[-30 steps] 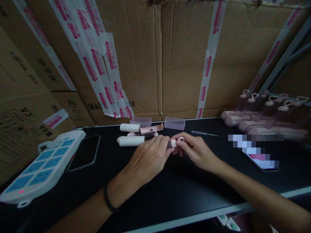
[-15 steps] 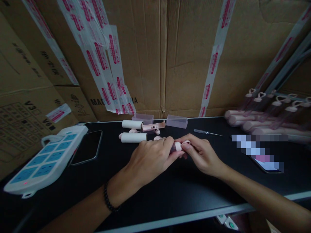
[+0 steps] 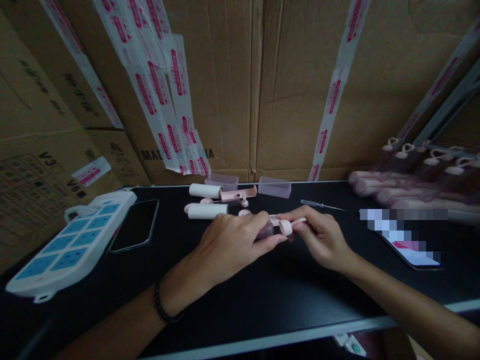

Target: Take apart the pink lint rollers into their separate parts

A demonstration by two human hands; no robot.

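My left hand is closed around a small translucent purplish bottle, mostly hidden by the fingers. My right hand pinches the loop of a pale pink cap, which stands just off the bottle's end. Behind my left hand lie two white rolls and a pink half-round holder with a small knob. Other small pink pieces there are partly covered by the hand.
Two translucent boxes stand against the cardboard wall. A screwdriver lies behind my right hand. Left are a power strip and a dark phone. At right are a lit phone and several pink-capped rollers.
The pink cap has come away from the bottle's end, moving right with my right hand. My left hand stays around the bottle. The view has shifted slightly.
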